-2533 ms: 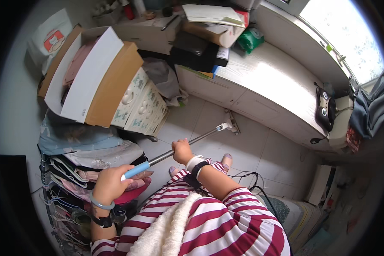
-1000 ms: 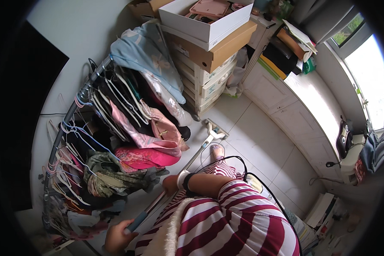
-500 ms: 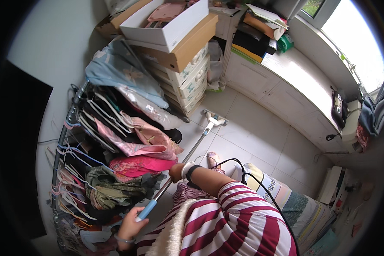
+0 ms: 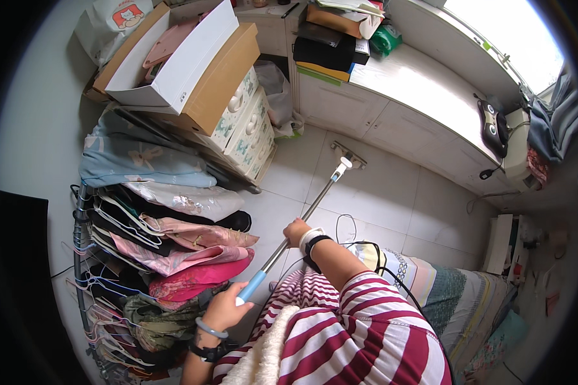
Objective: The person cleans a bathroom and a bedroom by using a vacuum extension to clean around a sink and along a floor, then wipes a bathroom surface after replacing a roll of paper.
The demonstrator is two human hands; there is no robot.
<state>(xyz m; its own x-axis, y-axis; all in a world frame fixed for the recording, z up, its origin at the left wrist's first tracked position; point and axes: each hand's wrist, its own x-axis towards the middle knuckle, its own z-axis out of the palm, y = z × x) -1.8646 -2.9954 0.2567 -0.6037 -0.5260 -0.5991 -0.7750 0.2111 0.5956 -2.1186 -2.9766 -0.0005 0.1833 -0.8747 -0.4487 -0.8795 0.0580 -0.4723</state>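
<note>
A flat mop [image 4: 320,199] slants away from me, with a metal pole, a light blue grip [image 4: 253,285] and a white-and-blue joint. Its flat head [image 4: 357,160] lies on the tiled floor near the white cabinets. My left hand [image 4: 223,309] is closed at the top end of the blue grip. Farther down, the fingers of my right hand [image 4: 296,232] wrap round the metal pole. My right forearm crosses above the striped clothing I wear.
A rack of hanging clothes [image 4: 199,256] stands at the left. Behind it, boxes [image 4: 221,74] sit on a drawer unit [image 4: 247,131]. White low cabinets [image 4: 404,138] line the far right. A patterned cloth cover [image 4: 453,292] and a black cable [image 4: 401,289] are at my right.
The mop head has moved right and farther off, away from the drawer unit, and is turned. Both hands have shifted up and right with the pole. The view has turned too.
</note>
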